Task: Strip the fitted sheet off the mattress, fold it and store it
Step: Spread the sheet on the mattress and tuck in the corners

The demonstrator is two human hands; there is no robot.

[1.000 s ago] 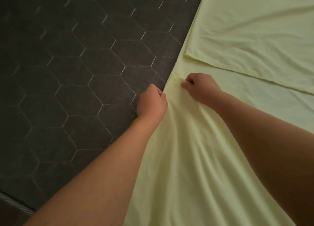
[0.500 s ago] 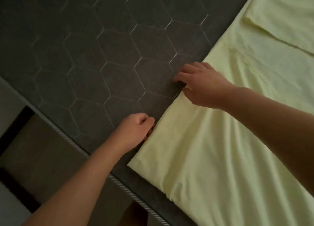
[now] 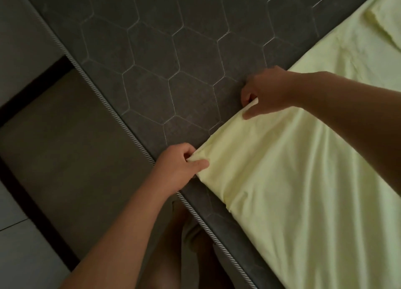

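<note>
The pale yellow fitted sheet [image 3: 293, 180] lies across the right half of the dark grey mattress [image 3: 162, 61], which has a hexagon quilt pattern. My left hand [image 3: 180, 165] pinches the sheet's folded edge near the mattress's front border. Farther up the same edge, my right hand [image 3: 267, 91] grips the fabric between thumb and fingers. The edge runs taut between the two hands. A second layer of the sheet [image 3: 388, 21] shows at the top right.
A twisted cord trim [image 3: 104, 100] marks the mattress's side edge. Left of it are a brownish bed base or floor panel [image 3: 65, 136] and pale floor tiles [image 3: 17, 234]. My legs [image 3: 184, 245] stand against the mattress side.
My hands have drawn apart along the sheet's edge, the left toward the mattress border, the right farther up. Both now hold the fabric. The view has swung left, showing more floor.
</note>
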